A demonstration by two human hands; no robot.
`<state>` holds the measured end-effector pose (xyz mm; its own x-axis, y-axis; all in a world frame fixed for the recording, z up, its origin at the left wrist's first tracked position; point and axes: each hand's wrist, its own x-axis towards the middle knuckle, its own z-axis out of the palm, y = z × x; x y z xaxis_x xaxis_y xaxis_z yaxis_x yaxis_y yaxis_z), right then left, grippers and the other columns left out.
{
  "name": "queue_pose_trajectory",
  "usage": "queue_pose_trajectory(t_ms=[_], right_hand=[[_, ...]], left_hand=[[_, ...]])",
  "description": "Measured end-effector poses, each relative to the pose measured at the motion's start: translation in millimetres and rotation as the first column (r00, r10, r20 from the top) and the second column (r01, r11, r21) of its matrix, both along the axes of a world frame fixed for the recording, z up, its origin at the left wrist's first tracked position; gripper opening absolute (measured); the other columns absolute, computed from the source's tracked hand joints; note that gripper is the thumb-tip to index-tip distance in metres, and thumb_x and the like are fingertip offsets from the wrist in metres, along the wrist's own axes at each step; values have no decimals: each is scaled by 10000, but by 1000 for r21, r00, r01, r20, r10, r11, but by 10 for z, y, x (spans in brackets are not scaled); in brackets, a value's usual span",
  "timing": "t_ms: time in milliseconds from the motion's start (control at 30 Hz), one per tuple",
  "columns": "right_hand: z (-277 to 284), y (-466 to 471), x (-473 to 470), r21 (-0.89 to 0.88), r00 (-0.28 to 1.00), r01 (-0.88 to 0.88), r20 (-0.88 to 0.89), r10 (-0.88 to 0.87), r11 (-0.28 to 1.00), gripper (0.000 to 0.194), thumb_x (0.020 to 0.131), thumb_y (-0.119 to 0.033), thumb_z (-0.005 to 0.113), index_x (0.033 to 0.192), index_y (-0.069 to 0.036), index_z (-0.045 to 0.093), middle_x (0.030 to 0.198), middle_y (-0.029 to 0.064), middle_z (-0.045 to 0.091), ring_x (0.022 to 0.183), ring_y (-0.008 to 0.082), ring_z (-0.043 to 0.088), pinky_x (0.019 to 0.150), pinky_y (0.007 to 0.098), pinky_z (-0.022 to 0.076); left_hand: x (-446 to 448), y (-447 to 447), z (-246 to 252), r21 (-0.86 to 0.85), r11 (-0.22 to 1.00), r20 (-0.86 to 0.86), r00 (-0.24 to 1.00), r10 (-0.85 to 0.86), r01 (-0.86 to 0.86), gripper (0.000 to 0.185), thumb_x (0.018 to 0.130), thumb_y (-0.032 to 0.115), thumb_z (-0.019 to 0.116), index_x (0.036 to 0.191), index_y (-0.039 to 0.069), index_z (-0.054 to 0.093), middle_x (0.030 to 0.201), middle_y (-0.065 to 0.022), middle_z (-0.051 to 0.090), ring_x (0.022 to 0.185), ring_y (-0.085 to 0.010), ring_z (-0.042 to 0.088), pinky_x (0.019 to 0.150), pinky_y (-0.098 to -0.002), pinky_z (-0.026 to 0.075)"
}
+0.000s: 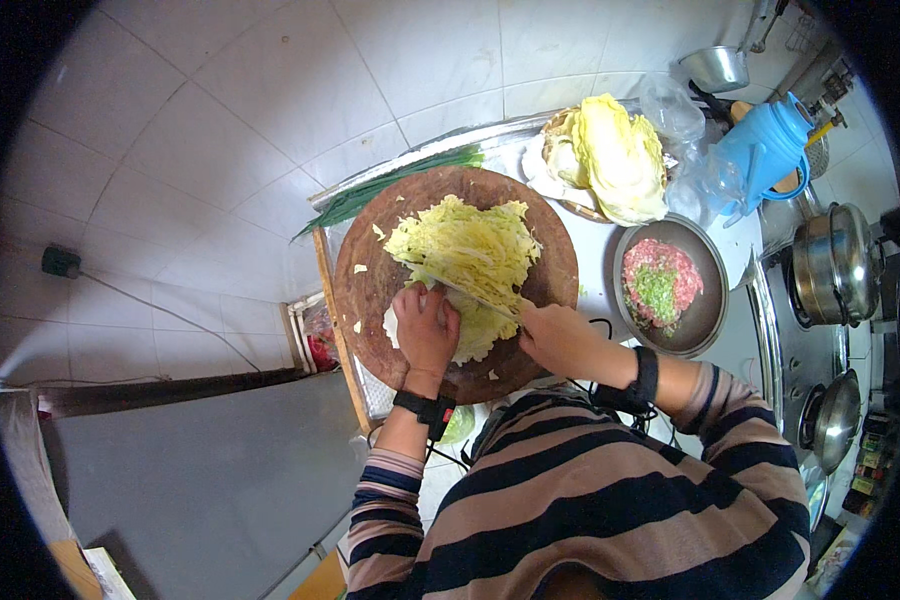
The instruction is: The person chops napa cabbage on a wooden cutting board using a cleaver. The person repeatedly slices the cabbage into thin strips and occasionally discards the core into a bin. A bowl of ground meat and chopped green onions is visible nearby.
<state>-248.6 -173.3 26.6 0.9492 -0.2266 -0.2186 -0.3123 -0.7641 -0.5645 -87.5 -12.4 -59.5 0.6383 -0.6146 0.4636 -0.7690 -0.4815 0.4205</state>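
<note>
My right hand grips a kitchen knife, whose blade lies slantwise across the napa cabbage. With bent fingers, my left hand presses the uncut cabbage leaves down, close beside the blade. Beyond the knife is a heap of finely sliced cabbage. All of this rests on a round wooden chopping board, where a few small scraps are scattered. The knife's handle is hidden inside my right hand.
Right of the board stands a metal bowl of minced meat with chopped greens. Behind it, a basket holds more napa cabbage. Scallions lie along the wall. A blue jug and lidded pot are farther right.
</note>
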Motion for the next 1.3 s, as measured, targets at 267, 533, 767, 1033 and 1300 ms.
queue_pose_trajectory(t_ms=[267, 533, 767, 1033, 1300], right_hand=[[-467, -145, 366, -4, 997, 11, 77, -11, 1000, 250, 861, -180, 629, 923, 55, 567, 746, 275, 640, 746, 453, 656, 682, 523, 534], [423, -48, -144, -56, 999, -28, -22, 27, 998, 247, 890, -170, 602, 981, 14, 466, 700, 245, 619, 702, 461, 629, 632, 542, 491], [309, 45, -176, -15, 998, -13, -68, 12, 1000, 233, 882, -161, 588, 977, 29, 493, 735, 252, 647, 729, 458, 655, 668, 542, 532], [-458, 107, 350, -6, 998, 19, 55, -18, 1000, 193, 852, -139, 600, 895, 45, 558, 780, 266, 650, 777, 457, 654, 697, 532, 526], [-279, -151, 444, 25, 999, 26, 46, -27, 999, 230, 843, -176, 613, 915, 42, 598, 819, 267, 653, 814, 476, 639, 747, 537, 514]], left_hand=[[-17, -2, -19, -27, 999, 37, 999, 26, -25, 209, 791, 102, 655, 1000, 104, 656, 1068, -128, 532, 1053, -351, 504, 882, -435, 463], [-21, -1, 7, -61, 998, 4, 1000, 20, -20, 199, 787, 93, 658, 986, 83, 652, 1052, -127, 530, 1043, -351, 509, 883, -442, 464], [-15, -6, 22, -91, 996, 14, 1000, 10, -9, 201, 784, 97, 655, 984, 80, 653, 1045, -129, 533, 1037, -351, 510, 874, -444, 467], [-6, -18, -26, -64, 998, 30, 999, 30, -28, 235, 776, 89, 671, 1009, 101, 644, 1042, -122, 535, 1033, -353, 508, 868, -445, 467], [-4, -18, 8, -83, 996, 51, 998, 35, -30, 210, 791, 84, 671, 997, 100, 637, 1041, -126, 532, 1042, -359, 505, 876, -442, 460]])
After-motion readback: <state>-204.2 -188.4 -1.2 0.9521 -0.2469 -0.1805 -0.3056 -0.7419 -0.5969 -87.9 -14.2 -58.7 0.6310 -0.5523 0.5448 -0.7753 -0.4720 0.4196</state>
